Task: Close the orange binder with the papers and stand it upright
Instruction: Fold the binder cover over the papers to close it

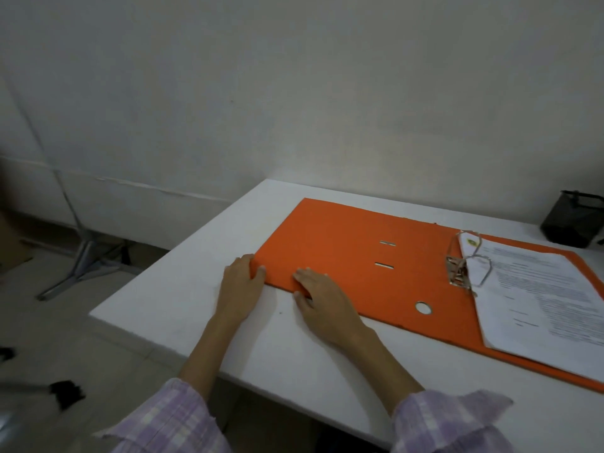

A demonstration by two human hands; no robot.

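Plaid sleeves [170,420] lead to the left hand [240,282] pinching the open orange binder [343,256] cover's corner; the right hand [322,297] lies flat, fingers spread, on its near edge, papers [539,289] opposite.

Orange binder [343,256], white table [202,256], lilac-checked sleeves [170,416].

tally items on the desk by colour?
Orange: 1, the open orange cardboard lever-arch binder
White: 1, the stack of printed white papers
Black: 1, the black mesh pen holder
Total: 3
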